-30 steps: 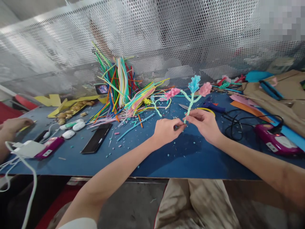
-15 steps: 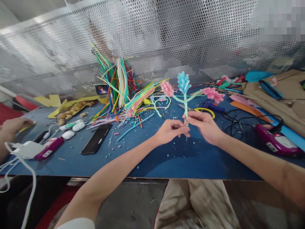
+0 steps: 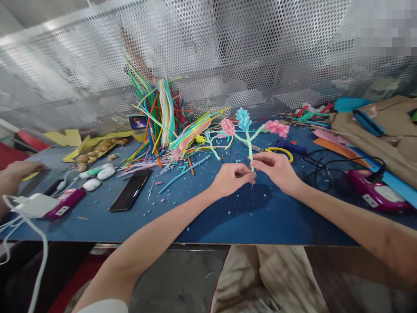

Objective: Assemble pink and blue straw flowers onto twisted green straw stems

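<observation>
A fuzzy pipe-cleaner flower (image 3: pixel 249 141) stands nearly upright above the blue table, with a light green stem, a blue bloom at the top and a pink bloom on each side branch. My right hand (image 3: pixel 275 170) pinches the lower stem between thumb and fingers. Just left of it, my left hand (image 3: pixel 232 179) is closed on the stem's bottom end, where a thin wisp hangs down. Behind my hands lie yellow-handled scissors (image 3: pixel 279 152), and a smaller pipe-cleaner flower (image 3: pixel 211 145) with a yellow bloom rests to the left.
Bundled pipe cleaners (image 3: pixel 166 113) stand before the perforated metal screen (image 3: pixel 260 52). A black phone (image 3: pixel 130 190) lies on the blue table (image 3: pixel 208 226). Purple power strips (image 3: pixel 374 189) and cables sit at both sides. Another person's hand (image 3: pixel 22 170) is at far left.
The flower has tilted left and away from me, its blooms shifting left and the top one lower. Both hands keep their grip and have moved very slightly left.
</observation>
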`<act>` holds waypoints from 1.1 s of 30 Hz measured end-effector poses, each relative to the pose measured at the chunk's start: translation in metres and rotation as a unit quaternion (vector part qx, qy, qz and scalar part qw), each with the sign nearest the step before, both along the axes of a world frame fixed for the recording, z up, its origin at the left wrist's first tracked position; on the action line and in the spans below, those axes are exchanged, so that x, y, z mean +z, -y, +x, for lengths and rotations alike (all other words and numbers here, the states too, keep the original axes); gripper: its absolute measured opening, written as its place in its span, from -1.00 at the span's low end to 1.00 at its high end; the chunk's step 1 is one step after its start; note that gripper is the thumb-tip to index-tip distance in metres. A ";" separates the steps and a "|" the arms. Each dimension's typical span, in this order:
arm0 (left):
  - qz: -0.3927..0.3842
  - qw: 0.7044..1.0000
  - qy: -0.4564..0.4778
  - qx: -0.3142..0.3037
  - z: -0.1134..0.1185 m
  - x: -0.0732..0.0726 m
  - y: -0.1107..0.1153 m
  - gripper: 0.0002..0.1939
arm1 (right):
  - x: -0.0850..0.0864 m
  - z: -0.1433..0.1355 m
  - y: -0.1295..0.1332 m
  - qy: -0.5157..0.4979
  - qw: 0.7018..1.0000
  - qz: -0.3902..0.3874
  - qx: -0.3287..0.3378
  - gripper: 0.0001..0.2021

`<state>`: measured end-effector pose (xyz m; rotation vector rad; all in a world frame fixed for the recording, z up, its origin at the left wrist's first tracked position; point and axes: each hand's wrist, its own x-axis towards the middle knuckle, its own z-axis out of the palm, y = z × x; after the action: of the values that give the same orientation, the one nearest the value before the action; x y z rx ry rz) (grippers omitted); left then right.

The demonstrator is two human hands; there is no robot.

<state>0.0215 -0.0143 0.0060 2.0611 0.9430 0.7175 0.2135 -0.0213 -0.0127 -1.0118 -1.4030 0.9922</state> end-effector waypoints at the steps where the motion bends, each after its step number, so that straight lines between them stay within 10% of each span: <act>1: 0.055 0.997 -0.043 0.027 0.000 -0.001 0.000 -0.73 | 0.000 0.000 0.000 0.014 1.000 0.009 -0.010 -0.77; 7: 0.192 0.964 -0.161 0.090 -0.002 -0.003 -0.002 -0.79 | 0.003 0.000 0.003 0.005 0.999 0.033 -0.025 -0.80; 16: -0.014 0.999 0.036 -0.036 -0.002 0.001 -0.003 -0.67 | 0.008 0.007 0.000 -0.037 0.999 -0.003 -0.004 -0.77; 23: -0.247 0.939 0.208 -0.117 0.000 -0.003 -0.004 -0.59 | 0.009 0.007 0.002 -0.175 0.969 -0.047 0.166 -0.83; 33: -0.278 0.927 0.202 -0.148 -0.003 0.001 -0.005 -0.59 | 0.011 0.004 0.008 -0.217 0.948 -0.063 0.224 -0.86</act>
<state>0.0183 -0.0097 0.0072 1.4334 0.5037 0.5934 0.2173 -0.0291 -0.0016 -0.5155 -1.2248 1.5503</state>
